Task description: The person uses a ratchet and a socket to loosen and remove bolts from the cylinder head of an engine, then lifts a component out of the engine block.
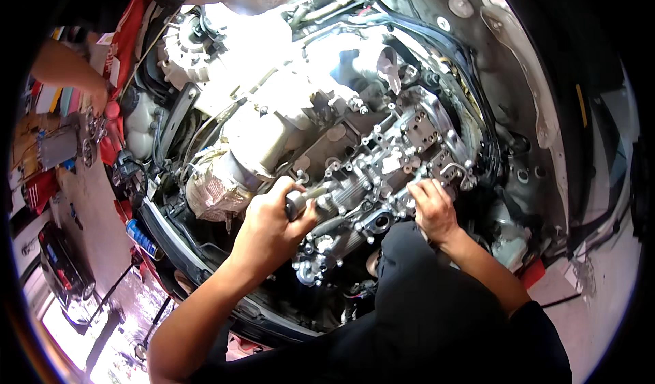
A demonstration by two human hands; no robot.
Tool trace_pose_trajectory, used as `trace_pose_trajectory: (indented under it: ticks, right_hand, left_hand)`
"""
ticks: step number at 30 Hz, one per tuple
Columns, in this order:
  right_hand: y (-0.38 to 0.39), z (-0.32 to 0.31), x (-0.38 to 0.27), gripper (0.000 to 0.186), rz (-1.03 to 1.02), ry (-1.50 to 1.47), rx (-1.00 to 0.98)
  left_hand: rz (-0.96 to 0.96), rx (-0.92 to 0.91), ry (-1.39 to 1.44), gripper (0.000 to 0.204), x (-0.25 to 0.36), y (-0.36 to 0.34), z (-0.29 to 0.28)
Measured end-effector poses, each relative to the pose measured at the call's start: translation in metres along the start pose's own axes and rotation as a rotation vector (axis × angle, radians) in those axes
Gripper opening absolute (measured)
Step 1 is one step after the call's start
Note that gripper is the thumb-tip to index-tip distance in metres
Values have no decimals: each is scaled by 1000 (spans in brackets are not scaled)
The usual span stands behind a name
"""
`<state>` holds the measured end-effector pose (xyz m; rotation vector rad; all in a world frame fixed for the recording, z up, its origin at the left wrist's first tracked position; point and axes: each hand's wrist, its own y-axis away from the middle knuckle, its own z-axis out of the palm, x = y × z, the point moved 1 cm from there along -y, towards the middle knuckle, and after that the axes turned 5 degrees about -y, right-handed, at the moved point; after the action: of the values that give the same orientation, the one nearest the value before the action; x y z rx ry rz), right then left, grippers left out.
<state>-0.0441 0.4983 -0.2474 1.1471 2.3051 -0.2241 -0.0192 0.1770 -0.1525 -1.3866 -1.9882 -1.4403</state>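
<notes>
My left hand [269, 224] is closed around the dark handle of a tool [295, 205]. A pale, stubby shaft runs from that handle toward the near left side of the exposed engine top [351, 196]; its exact kind and tip are unclear. My right hand [434, 208] rests at the engine's near right side with fingers curled together beside a bent metal pipe fitting [458, 174]. Whatever those fingertips hold, if anything, is hidden. Camshafts, bolts and metal caps show between my hands. My dark-clothed knee [416, 268] is raised against the engine's near edge.
A foil-wrapped part [215, 186] and a sunlit metal cover [256, 135] lie left of the engine. Black hoses [471, 70] run along the right. At far left, another person's forearm [71, 70] reaches over a cluttered bench. A blue can [142, 237] stands by the front bumper.
</notes>
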Motion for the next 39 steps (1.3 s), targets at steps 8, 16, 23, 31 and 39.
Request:
trace_pose_trajectory:
  ticks: [8,16,23,31,39]
  right_hand:
    - [-41,-42,-104,57,433,-655,-27]
    - [-33,-13,-134,50,576,-962,298]
    - [-37,0,-134,44,639,-710,324]
    - [-47,14,-128,39,686,-636,385]
    - [-48,7,-135,33,938,-783,396]
  left_hand:
    - [85,-5,280,36,13,-31,19]
    - [145,119,722,65,39,-1,116]
    - [502,184,295,56,-33,16,99]
    - [547,256,-142,52,-117,-3,92]
    - [613,331,-60,56,-95,-56,94]
